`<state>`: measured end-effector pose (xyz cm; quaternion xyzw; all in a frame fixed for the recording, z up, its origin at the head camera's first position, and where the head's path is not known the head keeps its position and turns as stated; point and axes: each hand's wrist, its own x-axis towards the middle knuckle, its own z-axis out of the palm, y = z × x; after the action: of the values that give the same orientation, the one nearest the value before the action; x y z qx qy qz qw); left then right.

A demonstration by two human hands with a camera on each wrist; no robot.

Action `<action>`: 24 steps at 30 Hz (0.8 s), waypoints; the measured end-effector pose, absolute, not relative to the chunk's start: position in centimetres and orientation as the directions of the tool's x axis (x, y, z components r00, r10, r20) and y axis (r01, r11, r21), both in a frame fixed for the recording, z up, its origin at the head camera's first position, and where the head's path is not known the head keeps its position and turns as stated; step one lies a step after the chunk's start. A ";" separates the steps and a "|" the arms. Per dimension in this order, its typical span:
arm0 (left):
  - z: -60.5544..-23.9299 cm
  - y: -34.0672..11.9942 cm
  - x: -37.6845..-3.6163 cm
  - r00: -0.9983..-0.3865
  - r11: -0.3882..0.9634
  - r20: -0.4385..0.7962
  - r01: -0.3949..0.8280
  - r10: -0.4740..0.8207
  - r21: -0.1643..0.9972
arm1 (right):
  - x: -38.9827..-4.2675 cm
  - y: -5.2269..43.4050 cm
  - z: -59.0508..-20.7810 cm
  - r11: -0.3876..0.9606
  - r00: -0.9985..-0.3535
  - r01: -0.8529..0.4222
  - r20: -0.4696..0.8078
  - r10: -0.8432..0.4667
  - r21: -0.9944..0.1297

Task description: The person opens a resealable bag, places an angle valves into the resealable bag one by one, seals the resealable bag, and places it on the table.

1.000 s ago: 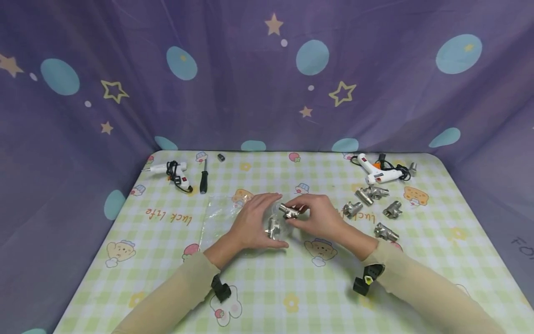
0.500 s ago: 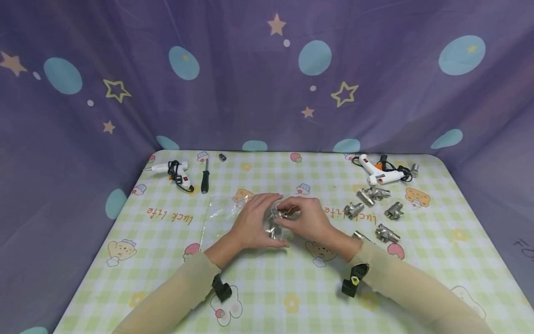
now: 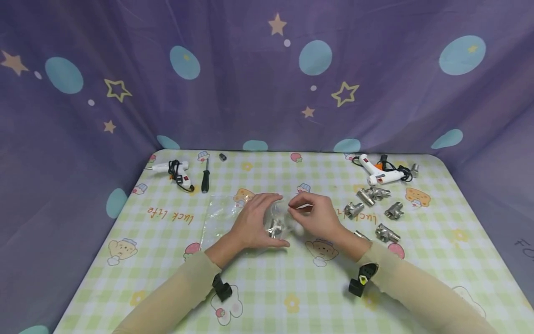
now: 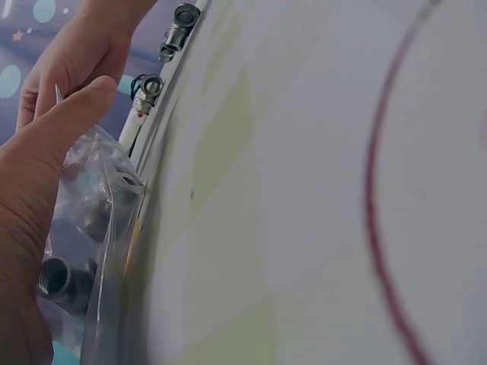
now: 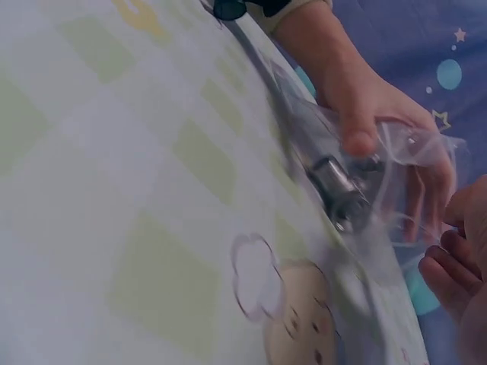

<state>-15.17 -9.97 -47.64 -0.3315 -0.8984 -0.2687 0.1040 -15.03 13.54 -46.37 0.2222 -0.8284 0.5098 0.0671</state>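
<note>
My left hand [image 3: 254, 225] curves around a clear plastic bag [image 3: 220, 214], the thumb on the near side and the fingers on the far side. Inside the bag lie shiny threaded metal tee fittings [image 3: 275, 228]; one fitting [image 4: 67, 283] shows its threaded opening in the left wrist view, and more fittings [image 5: 342, 194] show through the film in the right wrist view. My right hand [image 3: 319, 214] pinches the edge of the bag's mouth between thumb and fingertips, just right of the left hand.
Several loose metal fittings [image 3: 353, 210] lie to the right. A white glue gun [image 3: 381, 176] with a black cord sits behind them. Far left are another glue gun [image 3: 178, 174], a screwdriver [image 3: 206, 178] and a small dark part [image 3: 223, 157]. A patterned curtain [image 3: 258, 83] hangs behind the table.
My right hand moved left with a fitting, let go of it in the bag, then drew back slightly right and now pinches the bag's edge. The left hand has stayed in place.
</note>
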 end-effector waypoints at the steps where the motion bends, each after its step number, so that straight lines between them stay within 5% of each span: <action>1: -47.6 -10.0 -15.2 -0.761 0.639 0.360 0.649 0.540 0.414 | -15.2 13.9 -46.3 0.388 -0.892 -0.438 0.340 -0.297 -0.811; 14: -47.5 -10.0 -15.1 -0.777 0.655 0.328 0.629 0.537 0.419 | -16.5 19.5 -44.1 0.553 -0.897 -0.439 0.378 -0.229 -0.708; 24: -47.5 -10.0 -15.1 -0.779 0.662 0.318 0.627 0.540 0.410 | -16.7 23.6 -44.3 0.722 -0.894 -0.441 0.327 -0.305 -0.533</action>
<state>-15.12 -10.03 -47.52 -0.3216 -0.9077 -0.2557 0.0848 -16.74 23.64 -44.32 0.2023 -0.9215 0.3130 0.1090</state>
